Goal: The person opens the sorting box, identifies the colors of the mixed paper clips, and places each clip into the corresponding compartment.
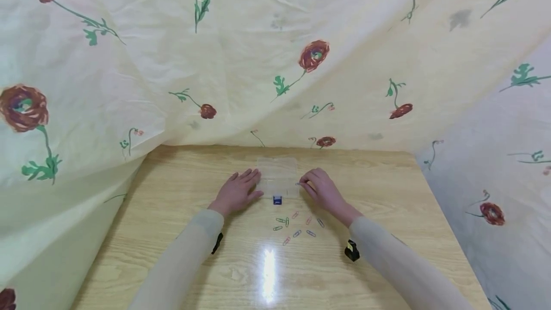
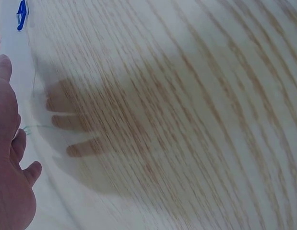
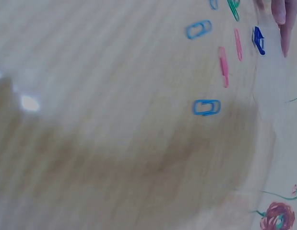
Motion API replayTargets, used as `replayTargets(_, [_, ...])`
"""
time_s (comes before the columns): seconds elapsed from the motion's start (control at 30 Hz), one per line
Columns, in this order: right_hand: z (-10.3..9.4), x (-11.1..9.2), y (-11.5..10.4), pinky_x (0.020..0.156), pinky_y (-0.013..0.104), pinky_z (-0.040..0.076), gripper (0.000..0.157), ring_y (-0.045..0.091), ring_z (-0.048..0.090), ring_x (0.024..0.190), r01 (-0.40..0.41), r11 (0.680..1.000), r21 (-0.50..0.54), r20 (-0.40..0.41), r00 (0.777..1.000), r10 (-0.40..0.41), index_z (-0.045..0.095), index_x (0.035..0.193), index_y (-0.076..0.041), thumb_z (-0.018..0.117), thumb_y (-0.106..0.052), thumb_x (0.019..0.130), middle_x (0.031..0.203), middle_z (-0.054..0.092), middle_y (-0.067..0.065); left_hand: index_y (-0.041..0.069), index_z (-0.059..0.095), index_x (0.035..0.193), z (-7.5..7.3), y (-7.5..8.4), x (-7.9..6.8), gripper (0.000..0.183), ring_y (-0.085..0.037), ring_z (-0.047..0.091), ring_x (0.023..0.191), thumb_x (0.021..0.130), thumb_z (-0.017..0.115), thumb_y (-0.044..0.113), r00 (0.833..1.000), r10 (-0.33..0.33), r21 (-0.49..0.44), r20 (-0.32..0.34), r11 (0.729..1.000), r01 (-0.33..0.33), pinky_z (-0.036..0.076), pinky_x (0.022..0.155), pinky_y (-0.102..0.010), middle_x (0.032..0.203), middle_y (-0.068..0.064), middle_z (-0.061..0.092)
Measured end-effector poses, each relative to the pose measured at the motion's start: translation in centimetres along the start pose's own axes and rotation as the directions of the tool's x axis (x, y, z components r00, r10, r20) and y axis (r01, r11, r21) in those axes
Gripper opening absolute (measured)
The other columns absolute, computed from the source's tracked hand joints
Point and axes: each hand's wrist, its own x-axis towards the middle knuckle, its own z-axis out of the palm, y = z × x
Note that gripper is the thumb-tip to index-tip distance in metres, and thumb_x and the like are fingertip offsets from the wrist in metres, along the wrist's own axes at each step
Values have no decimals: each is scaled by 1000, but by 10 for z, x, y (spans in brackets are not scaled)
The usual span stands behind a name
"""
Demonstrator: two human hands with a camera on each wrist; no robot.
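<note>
A clear plastic box (image 1: 277, 169) lies near the back of the table, with a small blue clasp (image 1: 277, 200) at its front edge. My left hand (image 1: 236, 192) rests with its fingers spread at the box's left side; the left wrist view shows part of this hand (image 2: 11, 143) at its edge. By the box's right edge, my right hand (image 1: 323, 189) pinches a small paper clip (image 1: 298, 184) between thumb and fingers. In front of the box several loose paper clips, such as a pink one (image 1: 286, 241) and a blue one (image 3: 207, 107), are scattered.
The wooden table (image 1: 172, 262) carries a bright light reflection near its front. A flowered cloth (image 1: 241, 61) hangs behind the table and down both sides. Each wrist wears a small black device (image 1: 352, 250).
</note>
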Motion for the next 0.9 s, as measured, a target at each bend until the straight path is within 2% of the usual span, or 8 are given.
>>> replayTargets(0.2, [9, 21, 4, 89, 46, 58, 10, 28, 67, 95, 23, 999, -42, 16, 1000, -23, 74, 97, -3, 81, 0, 91, 95, 73, 9, 13, 30, 169, 4, -5, 3, 74, -27, 24, 163, 112, 41, 59, 1000, 8, 5, -19, 1000, -8, 20, 133, -54, 175, -4, 27])
replayTargets(0.4, [14, 32, 9, 92, 48, 58, 10, 30, 68, 96, 27, 996, -80, 53, 998, -23, 75, 95, -3, 81, 2, 91, 96, 73, 9, 13, 30, 169, 6, -9, 5, 74, -26, 25, 163, 112, 41, 59, 1000, 14, 1, -26, 1000, -14, 20, 132, -54, 175, -4, 27])
replayTargets(0.67, [16, 32, 14, 92, 47, 58, 9, 28, 67, 95, 56, 994, -97, 87, 995, -48, 76, 95, -4, 82, 2, 91, 96, 74, 8, 13, 32, 168, 7, -7, 3, 73, -25, 27, 162, 112, 42, 58, 999, 14, 16, -41, 1000, -14, 23, 132, -53, 174, -3, 30])
replayTargets(0.9, [18, 32, 18, 92, 47, 58, 12, 29, 68, 99, 28, 996, -88, 117, 993, -18, 78, 102, -3, 83, 0, 91, 102, 75, 9, 13, 32, 169, 6, -8, 5, 73, -25, 27, 162, 112, 42, 58, 999, 13, 13, -48, 1000, -12, 23, 132, -52, 174, -3, 29])
